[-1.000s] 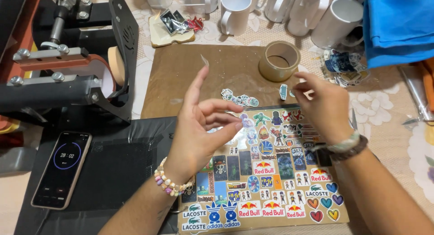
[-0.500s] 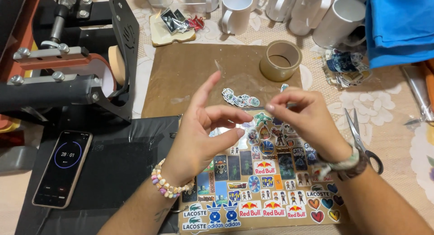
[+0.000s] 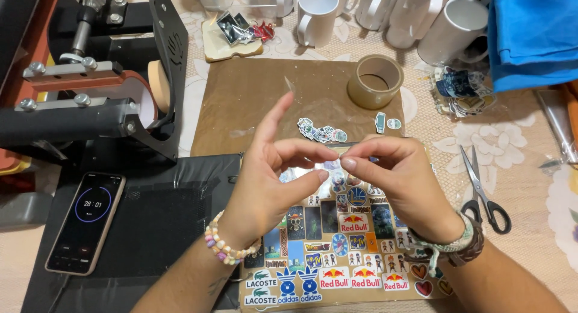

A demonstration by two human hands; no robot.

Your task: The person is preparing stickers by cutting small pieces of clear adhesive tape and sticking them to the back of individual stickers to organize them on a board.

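My left hand point(image 3: 271, 186) and my right hand point(image 3: 403, 180) meet fingertip to fingertip above a printed sticker sheet point(image 3: 337, 253). Together they pinch a small sticker piece point(image 3: 335, 164), which the fingers mostly hide. My left index finger sticks up. A beaded bracelet is on the left wrist, and woven bands are on the right. Just beyond the fingers, a little heap of cut-out stickers point(image 3: 322, 131) lies on brown paper point(image 3: 259, 102). Two more cut-outs point(image 3: 385, 122) sit near a roll of brown tape point(image 3: 376, 81).
A mug heat press point(image 3: 90, 102) stands at the left. In front of it, a phone point(image 3: 87, 220) showing a timer lies on a black mat point(image 3: 156, 229). Scissors point(image 3: 481, 189) lie to the right. Several white mugs point(image 3: 316, 15) line the back, with blue cloth point(image 3: 533, 36) at the far right.
My right hand has come back from beside the tape roll to the left hand. Both hands' fingertips have closed together over the sticker sheet.
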